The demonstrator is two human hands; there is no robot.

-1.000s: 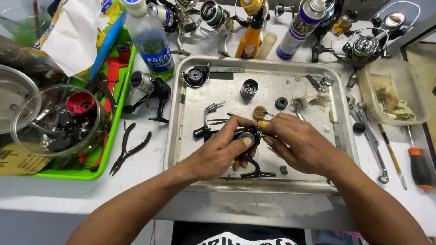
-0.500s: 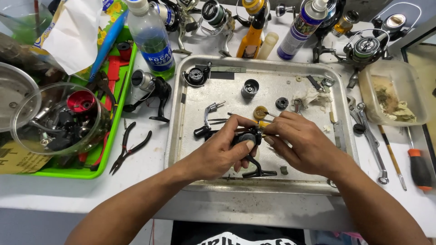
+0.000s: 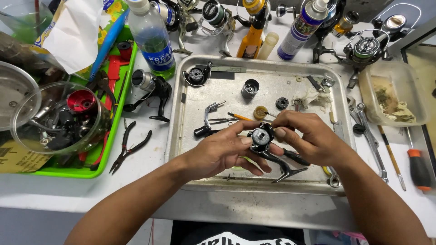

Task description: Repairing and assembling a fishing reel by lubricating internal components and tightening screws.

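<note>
Presently both hands meet over the lower centre of the metal tray, closed around a black fishing-reel body. Left hand: fingers curled under and around the body's left side, thumb on top, firm hold. Right hand: fingers pinched in at the body's right edge, fingertips on or at a small part there; what they pinch is hidden, cannot tell. The reel foot sticks out below the hands toward the tray's lower right.

Risks, judged from this position:
- Body is held above the tray, not resting on it. A slip of the left grip would drop it among the loose parts lying upper centre of the tray: dark spool piece, small black ring, brass-coloured piece.
- Anything small released by the right fingertips could bounce off the tray floor. The rim would probably catch it, but the soiled rag at upper right could hide it.
- Right wrist lies close to the wrenches just outside the tray's right edge on the desk; a wide elbow swing could sweep them off.
- Grease on fingers likely reduces grip; not verifiable here.
</note>
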